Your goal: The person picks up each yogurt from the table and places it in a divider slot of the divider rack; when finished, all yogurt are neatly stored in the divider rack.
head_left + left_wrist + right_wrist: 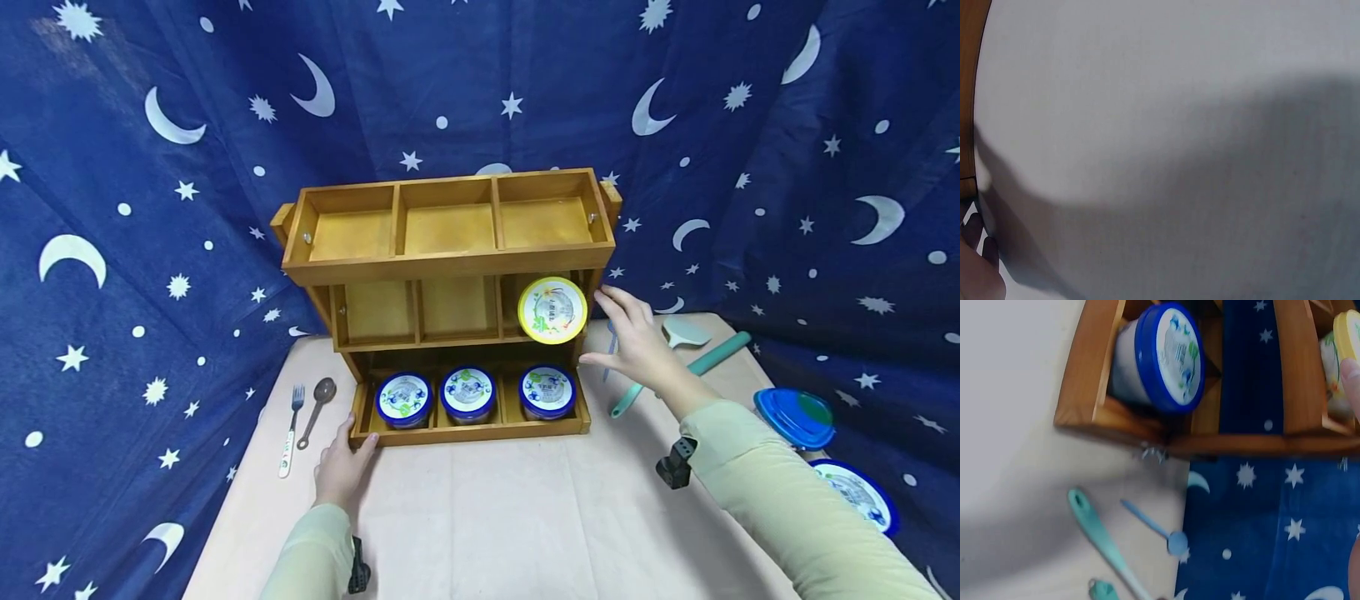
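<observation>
A three-tier wooden rack [450, 268] with divided trays stands against the curtain. Three jars with blue lids, the left jar [404, 398], middle jar [468, 392] and right jar [547, 392], sit one per compartment in the bottom tray. A yellow-lidded jar [553, 310] is in the right compartment of the middle tray. My left hand [341, 467] grips the bottom tray's front left corner, thumb at the front and fingers along the side. Beside the rack's right post, my right hand [637, 342] has its fingers spread near the yellow-lidded jar; in the right wrist view a fingertip overlaps its lid.
A fork [288, 442] and a spoon [318, 408] lie left of the rack. To the right lie a teal-handled utensil [720, 354], a pale green spatula head [686, 332] and a small blue spoon [1177, 543]. Farther right are a blue-lidded container [795, 417] and another blue-lidded jar [855, 496].
</observation>
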{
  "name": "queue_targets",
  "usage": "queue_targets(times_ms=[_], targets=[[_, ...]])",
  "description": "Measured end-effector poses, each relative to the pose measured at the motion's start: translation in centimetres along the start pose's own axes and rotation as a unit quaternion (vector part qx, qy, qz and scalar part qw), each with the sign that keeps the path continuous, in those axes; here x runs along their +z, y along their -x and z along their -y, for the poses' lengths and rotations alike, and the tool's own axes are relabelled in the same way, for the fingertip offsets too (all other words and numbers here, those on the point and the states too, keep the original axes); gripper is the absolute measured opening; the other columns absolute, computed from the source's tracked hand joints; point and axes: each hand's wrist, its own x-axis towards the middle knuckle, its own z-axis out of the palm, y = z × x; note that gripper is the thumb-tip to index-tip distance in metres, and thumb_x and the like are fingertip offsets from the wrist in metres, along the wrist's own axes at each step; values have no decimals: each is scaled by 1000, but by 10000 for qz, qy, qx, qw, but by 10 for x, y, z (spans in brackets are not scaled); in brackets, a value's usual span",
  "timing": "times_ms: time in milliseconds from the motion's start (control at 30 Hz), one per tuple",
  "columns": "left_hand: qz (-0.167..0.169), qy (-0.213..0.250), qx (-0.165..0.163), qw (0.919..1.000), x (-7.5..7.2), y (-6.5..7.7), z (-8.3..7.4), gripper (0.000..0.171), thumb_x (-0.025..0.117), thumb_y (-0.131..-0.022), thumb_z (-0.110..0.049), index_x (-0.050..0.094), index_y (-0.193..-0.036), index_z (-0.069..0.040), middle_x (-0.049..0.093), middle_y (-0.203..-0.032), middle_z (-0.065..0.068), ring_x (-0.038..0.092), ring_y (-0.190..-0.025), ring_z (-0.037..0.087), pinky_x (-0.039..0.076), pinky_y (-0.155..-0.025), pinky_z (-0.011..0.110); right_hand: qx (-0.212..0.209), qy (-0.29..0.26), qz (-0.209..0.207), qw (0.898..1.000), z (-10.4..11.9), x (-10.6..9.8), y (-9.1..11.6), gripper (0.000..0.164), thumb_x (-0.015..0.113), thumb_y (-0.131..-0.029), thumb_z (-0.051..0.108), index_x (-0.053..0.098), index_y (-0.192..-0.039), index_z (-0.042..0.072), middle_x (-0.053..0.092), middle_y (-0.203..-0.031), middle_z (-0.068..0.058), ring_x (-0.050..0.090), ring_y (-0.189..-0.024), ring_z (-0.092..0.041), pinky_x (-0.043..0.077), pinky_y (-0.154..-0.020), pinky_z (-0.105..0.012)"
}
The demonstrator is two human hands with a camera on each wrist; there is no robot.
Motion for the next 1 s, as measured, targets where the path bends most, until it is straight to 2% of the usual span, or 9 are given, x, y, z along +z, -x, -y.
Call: queue_targets(times_ms=[100, 200, 233, 300, 367, 433, 600, 800, 1000], targets=[[31, 11, -5, 10000, 0, 0, 0, 76, 48, -91, -56, 21, -149, -17, 33, -146, 23, 36, -123, 47, 24, -96, 62, -7, 83, -61, 9999, -10, -7, 10, 100, 48, -76, 71, 35, -137, -8, 29, -137, -29, 31, -122, -44, 28, -92, -61], [36, 12, -32, 10000, 1, 0, 1, 77, 47, -90, -59, 21, -149, -17, 33, -146, 23, 36, -123, 47, 23, -97, 61, 190, 179, -11, 9997, -21, -18, 19, 103, 43, -75, 74, 34, -136, -9, 29, -136, -30, 30, -122, -44, 27, -92, -61], [33, 10, -37, 10000, 1, 0, 2, 77, 47, -90, -59, 21, -149, -17, 33, -146, 23, 36, -123, 47, 23, -97, 61, 330, 222, 33, 9992, -24, -22, 22, 103, 47, -74, 73, 34, -137, -9, 30, -136, -30, 30, -122, -45, 28, -92, -61], [28, 3, -45, 10000, 1, 0, 2, 77, 47, -90, -59, 21, -149, -17, 33, -146, 23, 36, -123, 47, 23, -96, 61, 635, 276, 137, 9975, -29, -31, 27, 104, 65, -70, 65, 34, -137, -8, 31, -135, -31, 31, -121, -46, 27, -92, -61], [36, 10, -33, 10000, 0, -1, 2, 76, 47, -91, -57, 20, -149, -17, 32, -146, 23, 35, -123, 47, 23, -96, 62, 1033, 347, 249, 9937, -33, -41, 33, 102, 81, -65, 48, 35, -138, -6, 32, -135, -30, 32, -118, -48, 29, -91, -60], [54, 18, -35, 10000, 1, -1, 1, 76, 48, -91, -56, 20, -149, -17, 32, -146, 23, 35, -123, 47, 22, -96, 62, 1353, 395, 350, 9894, -38, -50, 38, 101, 88, -60, 30, 35, -139, -4, 34, -134, -30, 33, -116, -49, 30, -91, -61], [66, 45, -53, 10000, 1, -1, 1, 76, 48, -91, -56, 20, -150, -17, 32, -146, 23, 36, -123, 47, 22, -97, 61, 1927, 505, 558, 9784, -49, -69, 51, 103, 88, -60, 25, 31, -142, -3, 32, -135, -31, 31, -114, -50, 26, -92, -61], [67, 55, -27, 10000, 1, 0, 1, 78, 46, -90, -60, 19, -150, -17, 32, -146, 24, 35, -123, 47, 22, -97, 62, 2599, 689, 799, 9599, -63, -90, 70, 106, 83, -68, 36, 23, -146, -2, 27, -139, -33, 25, -115, -52, 21, -92, -63], [33, -1, -24, 10000, 2, 0, 1, 77, 46, -91, -58, 19, -150, -17, 33, -145, 24, 37, -122, 47, 23, -96, 61, 3011, 808, 985, 9450, -77, -104, 90, 104, 78, -73, 43, 19, -147, -2, 28, -137, -37, 24, -117, -57, 15, -97, -67]])
